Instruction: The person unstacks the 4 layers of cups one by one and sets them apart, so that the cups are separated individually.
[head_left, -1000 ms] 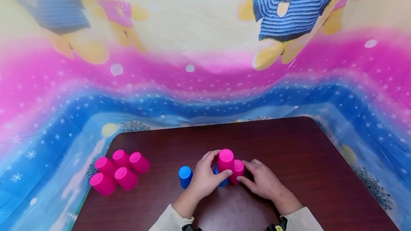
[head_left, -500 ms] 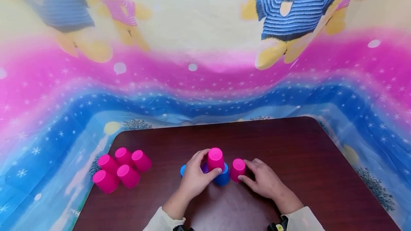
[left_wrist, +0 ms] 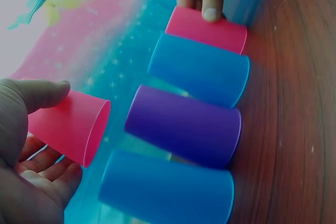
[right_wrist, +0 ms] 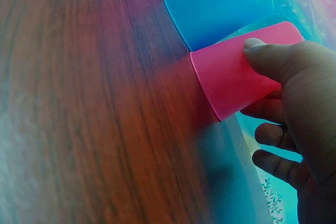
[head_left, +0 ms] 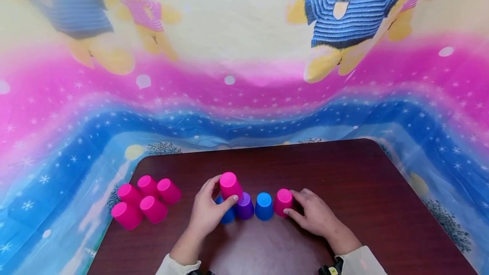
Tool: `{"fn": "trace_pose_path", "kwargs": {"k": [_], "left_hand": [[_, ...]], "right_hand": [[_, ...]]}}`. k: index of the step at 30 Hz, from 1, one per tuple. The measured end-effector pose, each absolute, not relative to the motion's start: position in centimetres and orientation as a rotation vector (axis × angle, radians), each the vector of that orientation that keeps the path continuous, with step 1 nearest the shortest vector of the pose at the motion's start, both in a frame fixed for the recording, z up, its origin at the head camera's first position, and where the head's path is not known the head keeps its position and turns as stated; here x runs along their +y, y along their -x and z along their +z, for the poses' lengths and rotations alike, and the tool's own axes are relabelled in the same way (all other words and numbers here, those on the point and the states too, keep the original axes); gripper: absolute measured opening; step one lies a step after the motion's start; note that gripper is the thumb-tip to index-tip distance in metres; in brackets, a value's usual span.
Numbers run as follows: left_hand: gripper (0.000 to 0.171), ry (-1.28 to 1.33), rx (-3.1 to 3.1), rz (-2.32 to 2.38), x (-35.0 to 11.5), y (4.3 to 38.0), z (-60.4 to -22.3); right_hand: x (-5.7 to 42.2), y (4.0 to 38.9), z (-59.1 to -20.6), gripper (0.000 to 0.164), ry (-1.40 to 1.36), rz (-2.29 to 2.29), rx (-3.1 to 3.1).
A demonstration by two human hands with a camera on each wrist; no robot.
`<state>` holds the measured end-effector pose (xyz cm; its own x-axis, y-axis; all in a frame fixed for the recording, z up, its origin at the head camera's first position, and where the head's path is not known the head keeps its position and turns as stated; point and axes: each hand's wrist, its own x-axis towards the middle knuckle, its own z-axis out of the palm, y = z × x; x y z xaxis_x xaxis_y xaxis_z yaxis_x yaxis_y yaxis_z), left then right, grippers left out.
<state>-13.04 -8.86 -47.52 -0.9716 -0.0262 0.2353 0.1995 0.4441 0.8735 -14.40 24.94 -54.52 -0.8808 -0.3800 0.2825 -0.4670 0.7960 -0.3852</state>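
A row of upside-down cups stands on the table: a blue cup (left_wrist: 168,190) at the left, a purple cup (head_left: 245,207), another blue cup (head_left: 264,207), and a pink cup (head_left: 283,203) at the right end. Thumb and fingers of my left hand (head_left: 208,209) grip a second pink cup (left_wrist: 71,124), held up above the row's left end with its mouth downward. In the head view it partly covers the left blue cup. My right hand (head_left: 315,215) pinches the right-end pink cup between thumb and fingers, its rim on the table (right_wrist: 105,129).
To the left, several pink cups (head_left: 153,210) stand upside down in a cluster near the table's left edge. A curtain (head_left: 244,96) printed with bears and snowflakes hangs behind and around the table.
My left hand has carried its pink cup leftward from beside the right-end pink cup, past the right blue and purple cups, uncovering them. My right hand keeps its grip, barely moving.
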Motion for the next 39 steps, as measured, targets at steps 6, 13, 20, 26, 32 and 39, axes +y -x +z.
{"fn": "trace_pose_path", "kwargs": {"k": [6, 13, 20, 26, 32, 39], "left_hand": [[0.07, 0.133, -2.419, -1.572, -10.5, 13.1, -47.8], [0.071, 0.029, -2.434, -1.519, -12.6, 12.8, -48.0], [0.073, -0.07, -2.473, -1.542, -14.2, 12.6, -48.2], [0.075, -0.108, -2.476, -1.545, -15.1, 12.4, -48.3], [0.077, -0.169, -2.471, -1.548, -16.2, 12.3, -48.5], [0.076, -0.263, -2.465, -1.558, -17.5, 12.2, -49.6]], "right_hand": [[25.0, 14.4, -54.6, 0.061, -0.662, 0.66, -2.793], [24.9, 14.4, -54.6, 0.063, -0.655, 0.656, -2.799], [25.0, 14.4, -54.6, 0.063, -0.639, 0.652, -2.809], [25.0, 14.4, -54.6, 0.062, -0.655, 0.647, -2.794], [24.9, 14.4, -54.6, 0.062, -0.656, 0.656, -2.79], [24.9, 14.4, -54.6, 0.063, -0.655, 0.671, -2.806]]}}
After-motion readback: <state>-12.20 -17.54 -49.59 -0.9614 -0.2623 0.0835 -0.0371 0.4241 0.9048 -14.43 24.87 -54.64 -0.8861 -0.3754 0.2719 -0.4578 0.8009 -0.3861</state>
